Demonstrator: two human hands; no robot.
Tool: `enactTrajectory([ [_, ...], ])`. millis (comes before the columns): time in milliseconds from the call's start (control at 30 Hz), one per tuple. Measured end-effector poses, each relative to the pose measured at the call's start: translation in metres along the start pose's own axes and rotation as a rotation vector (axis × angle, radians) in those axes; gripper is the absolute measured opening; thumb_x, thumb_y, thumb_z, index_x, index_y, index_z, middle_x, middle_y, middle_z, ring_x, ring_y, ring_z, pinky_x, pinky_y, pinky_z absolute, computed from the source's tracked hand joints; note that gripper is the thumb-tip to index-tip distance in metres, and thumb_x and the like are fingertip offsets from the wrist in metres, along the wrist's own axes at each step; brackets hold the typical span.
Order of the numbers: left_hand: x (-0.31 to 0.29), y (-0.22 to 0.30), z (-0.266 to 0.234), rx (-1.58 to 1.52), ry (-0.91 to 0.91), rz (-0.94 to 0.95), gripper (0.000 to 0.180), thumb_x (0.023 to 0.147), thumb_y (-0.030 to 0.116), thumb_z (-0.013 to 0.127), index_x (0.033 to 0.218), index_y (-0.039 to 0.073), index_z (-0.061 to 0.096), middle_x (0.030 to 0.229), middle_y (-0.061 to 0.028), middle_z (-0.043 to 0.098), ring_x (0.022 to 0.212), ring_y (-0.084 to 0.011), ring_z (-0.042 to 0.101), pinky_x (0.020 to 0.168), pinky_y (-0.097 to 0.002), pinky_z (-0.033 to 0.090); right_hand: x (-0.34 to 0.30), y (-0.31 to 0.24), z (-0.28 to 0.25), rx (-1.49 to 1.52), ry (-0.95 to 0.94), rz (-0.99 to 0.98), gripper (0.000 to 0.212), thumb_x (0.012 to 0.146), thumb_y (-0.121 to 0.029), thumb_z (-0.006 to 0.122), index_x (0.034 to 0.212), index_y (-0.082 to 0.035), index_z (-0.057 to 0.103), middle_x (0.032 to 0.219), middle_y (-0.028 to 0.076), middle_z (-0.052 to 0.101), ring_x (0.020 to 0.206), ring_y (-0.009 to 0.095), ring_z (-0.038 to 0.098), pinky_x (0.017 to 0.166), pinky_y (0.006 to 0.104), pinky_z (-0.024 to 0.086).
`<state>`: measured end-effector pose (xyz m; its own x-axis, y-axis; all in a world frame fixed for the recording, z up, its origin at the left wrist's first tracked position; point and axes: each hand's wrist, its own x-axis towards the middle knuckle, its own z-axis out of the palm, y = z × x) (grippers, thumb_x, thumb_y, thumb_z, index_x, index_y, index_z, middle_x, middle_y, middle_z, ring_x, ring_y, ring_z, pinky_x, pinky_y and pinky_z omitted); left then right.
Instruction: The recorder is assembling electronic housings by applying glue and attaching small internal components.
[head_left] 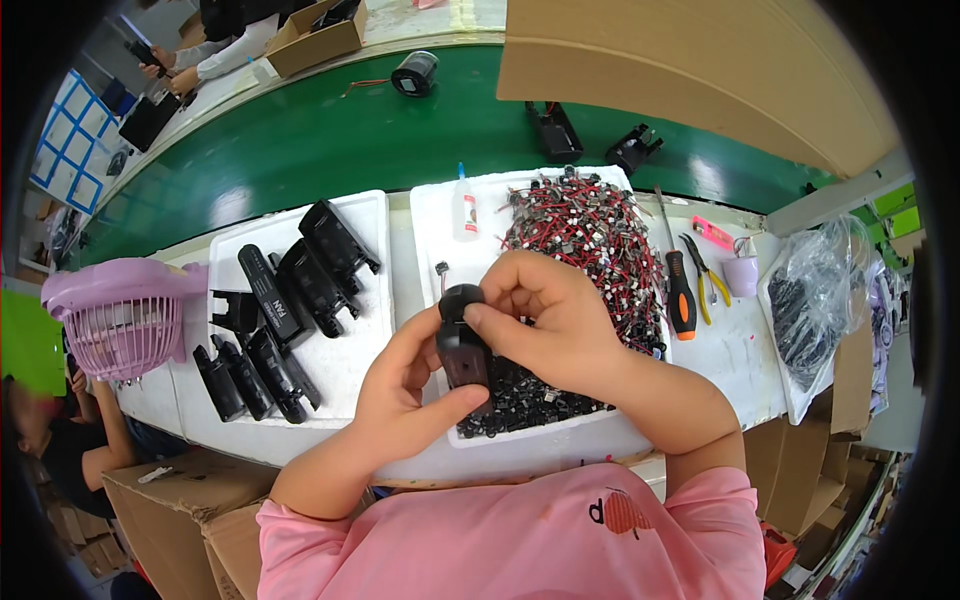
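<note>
My left hand [400, 400] is wrapped round a black plastic housing [463, 352], with its thumb along the lower front. At the housing's rounded top, my right hand [555, 330] pinches with thumb and fingers. A small connector on thin wires [443, 272] sticks up behind that top end. Whatever lies between the right fingertips is hidden. Beneath and beyond my hands, a white foam tray [430, 215] holds a heap of small red-and-black wired parts [585, 235] and many small black pieces [520, 405]. Several black plastic shells [315, 285] lie on another white foam tray [355, 385] to the left.
A green conveyor belt [290, 130] runs behind the trays, carrying a cylindrical motor-like part [414, 74]. Right lie a screwdriver [681, 295], pliers [712, 280] and a plastic bag [815, 300]. A purple basket [120, 310] stands left. A cardboard flap [700, 70] overhangs. Other people work leftward.
</note>
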<state>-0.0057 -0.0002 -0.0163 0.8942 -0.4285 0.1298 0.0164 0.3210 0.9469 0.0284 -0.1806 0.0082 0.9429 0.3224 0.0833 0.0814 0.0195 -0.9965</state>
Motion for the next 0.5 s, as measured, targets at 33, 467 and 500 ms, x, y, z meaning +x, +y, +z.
enactTrajectory([
  [33,0.001,-0.001,-0.001,-0.034,0.023,-0.031,0.068,0.075,-0.004,0.068,0.133,-0.001,0.033,0.118,-0.0111,0.051,0.108,-0.0188,0.052,0.094,-0.0330,0.040,0.002,-0.002,0.000,0.022,-0.016,0.098,0.009,0.083,0.000,0.059,0.082,-0.002,0.050,0.071,-0.001,0.054,0.060,0.004,0.051,0.053,0.0199,0.043],
  [467,0.002,0.013,-0.010,-0.399,0.046,-0.236,0.063,0.080,0.028,0.069,0.126,-0.003,0.039,0.103,-0.0111,0.059,0.093,-0.0208,0.061,0.083,-0.0347,0.050,0.068,0.020,-0.020,-1.481,-0.084,-0.362,0.026,0.077,-0.007,0.056,0.103,-0.009,0.058,0.091,0.010,0.059,0.084,0.027,0.058,0.074,0.0374,0.043],
  [500,0.002,0.012,-0.011,-0.398,0.047,-0.234,0.063,0.080,0.028,0.069,0.126,-0.003,0.039,0.103,-0.0111,0.059,0.093,-0.0208,0.061,0.083,-0.0347,0.050,0.071,0.025,-0.019,-1.481,-0.084,-0.364,0.026,0.077,-0.007,0.056,0.103,-0.009,0.058,0.091,0.010,0.059,0.084,0.027,0.058,0.074,0.0374,0.043],
])
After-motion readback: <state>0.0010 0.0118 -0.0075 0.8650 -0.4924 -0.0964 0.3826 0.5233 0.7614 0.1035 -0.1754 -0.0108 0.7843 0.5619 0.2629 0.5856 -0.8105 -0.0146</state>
